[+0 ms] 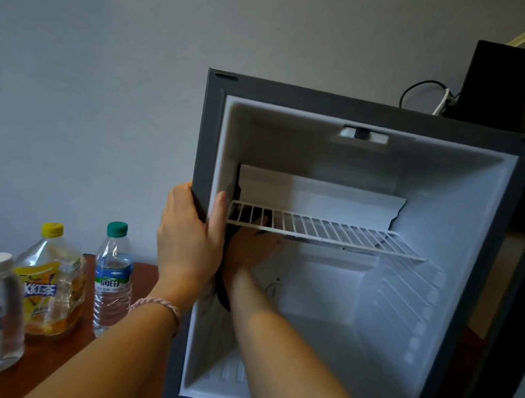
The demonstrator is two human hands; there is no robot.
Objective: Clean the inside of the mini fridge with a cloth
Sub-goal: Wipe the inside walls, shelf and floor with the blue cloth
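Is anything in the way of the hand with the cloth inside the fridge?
Yes, the wire shelf. The right hand presses the dark cloth against the mini fridge left inner wall just beneath it, so wiping upward would meet the shelf. Below the hand nothing visible blocks it. The left hand grips the fridge's outer edge.

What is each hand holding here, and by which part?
The left hand grips the mini fridge by its left front edge. The right hand, under the wire shelf, holds a dark cloth against the inner left wall; exact grip hidden.
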